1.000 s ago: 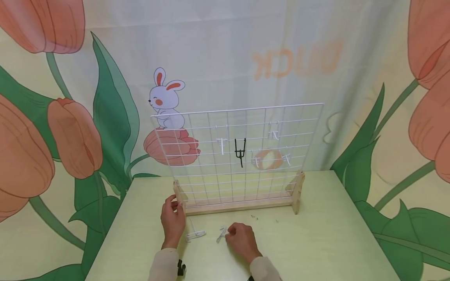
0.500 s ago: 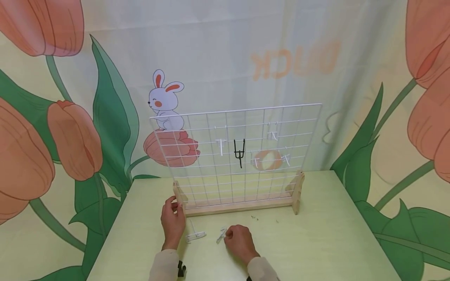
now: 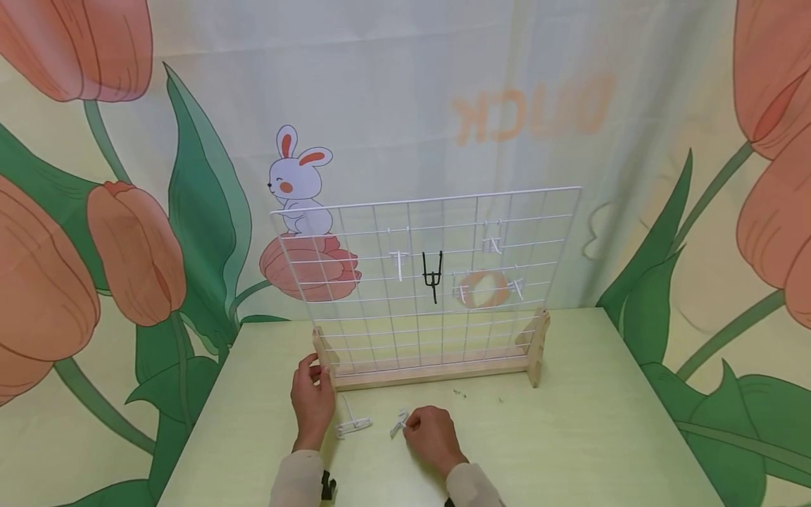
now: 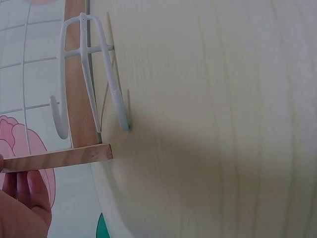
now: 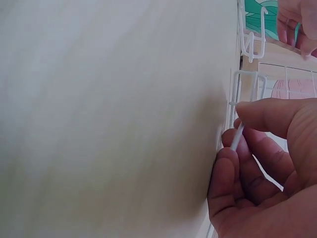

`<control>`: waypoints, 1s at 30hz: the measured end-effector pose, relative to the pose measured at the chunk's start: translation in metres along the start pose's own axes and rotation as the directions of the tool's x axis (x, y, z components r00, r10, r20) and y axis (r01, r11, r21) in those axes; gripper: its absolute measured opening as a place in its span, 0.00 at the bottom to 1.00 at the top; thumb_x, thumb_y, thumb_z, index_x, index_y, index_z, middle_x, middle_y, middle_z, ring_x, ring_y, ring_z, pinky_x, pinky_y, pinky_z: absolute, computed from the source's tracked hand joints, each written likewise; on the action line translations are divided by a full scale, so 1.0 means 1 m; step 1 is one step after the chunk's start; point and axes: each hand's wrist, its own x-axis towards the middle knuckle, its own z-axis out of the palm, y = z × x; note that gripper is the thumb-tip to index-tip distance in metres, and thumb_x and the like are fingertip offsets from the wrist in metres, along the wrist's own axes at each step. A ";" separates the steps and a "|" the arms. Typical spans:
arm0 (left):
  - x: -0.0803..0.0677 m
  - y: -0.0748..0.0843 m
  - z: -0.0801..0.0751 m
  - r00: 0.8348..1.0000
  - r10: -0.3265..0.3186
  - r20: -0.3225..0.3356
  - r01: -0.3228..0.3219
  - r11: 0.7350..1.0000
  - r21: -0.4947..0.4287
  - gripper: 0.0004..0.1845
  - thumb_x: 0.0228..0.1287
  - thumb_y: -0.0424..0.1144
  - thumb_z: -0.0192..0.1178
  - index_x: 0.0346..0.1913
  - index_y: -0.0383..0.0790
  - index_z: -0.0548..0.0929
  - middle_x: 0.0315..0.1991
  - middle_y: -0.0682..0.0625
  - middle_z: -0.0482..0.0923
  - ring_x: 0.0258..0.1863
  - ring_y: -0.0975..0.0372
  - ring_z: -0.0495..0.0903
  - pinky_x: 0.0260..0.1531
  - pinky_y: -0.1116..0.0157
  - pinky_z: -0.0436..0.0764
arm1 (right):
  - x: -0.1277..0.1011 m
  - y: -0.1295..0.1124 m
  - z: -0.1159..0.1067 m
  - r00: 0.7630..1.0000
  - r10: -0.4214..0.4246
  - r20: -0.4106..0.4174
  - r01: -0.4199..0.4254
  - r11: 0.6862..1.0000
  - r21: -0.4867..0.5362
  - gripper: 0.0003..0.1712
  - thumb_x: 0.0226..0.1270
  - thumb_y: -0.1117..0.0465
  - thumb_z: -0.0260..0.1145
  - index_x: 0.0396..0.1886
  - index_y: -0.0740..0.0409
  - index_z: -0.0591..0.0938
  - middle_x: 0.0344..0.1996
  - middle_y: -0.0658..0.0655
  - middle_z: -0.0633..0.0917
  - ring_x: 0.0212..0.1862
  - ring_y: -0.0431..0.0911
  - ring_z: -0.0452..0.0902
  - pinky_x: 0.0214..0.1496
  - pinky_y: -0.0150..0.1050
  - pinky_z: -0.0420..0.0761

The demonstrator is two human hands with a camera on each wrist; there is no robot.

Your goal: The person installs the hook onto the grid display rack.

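At the left end of the wooden stand (image 3: 431,374), my left hand (image 3: 312,405) grips the upright end piece (image 4: 59,158), fingers behind it in the left wrist view. My right hand (image 3: 434,436) pinches a white wire hook (image 3: 399,422) low over the table in front of the stand. In the right wrist view, thumb and fingers hold the prong of this hook (image 5: 237,136), partly covering it. A second white wire hook (image 3: 353,426) lies on the table between the hands. The stand holds a white wire grid panel (image 3: 431,200) upright.
On the grid hang a black hook (image 3: 433,278) and several white hooks, one at left of centre (image 3: 399,264) and others at right. Small dark bits (image 3: 459,393) lie before the stand. A printed curtain (image 3: 393,105) hangs behind the pale table (image 3: 602,422).
My right hand has shifted slightly left at the white wire hook. The left hand keeps its grip on the stand, and the second hook lies where it was.
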 end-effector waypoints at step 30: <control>0.001 -0.002 0.001 0.999 0.034 -0.021 -0.034 0.999 0.008 0.19 0.80 0.34 0.58 0.69 0.39 0.75 0.52 0.38 0.82 0.51 0.48 0.85 0.51 0.48 0.88 | -0.002 -0.002 -0.007 0.987 0.155 -0.041 -0.134 0.941 0.310 0.03 0.63 0.63 0.76 0.35 0.52 0.92 0.25 0.42 0.87 0.29 0.34 0.80 0.35 0.30 0.80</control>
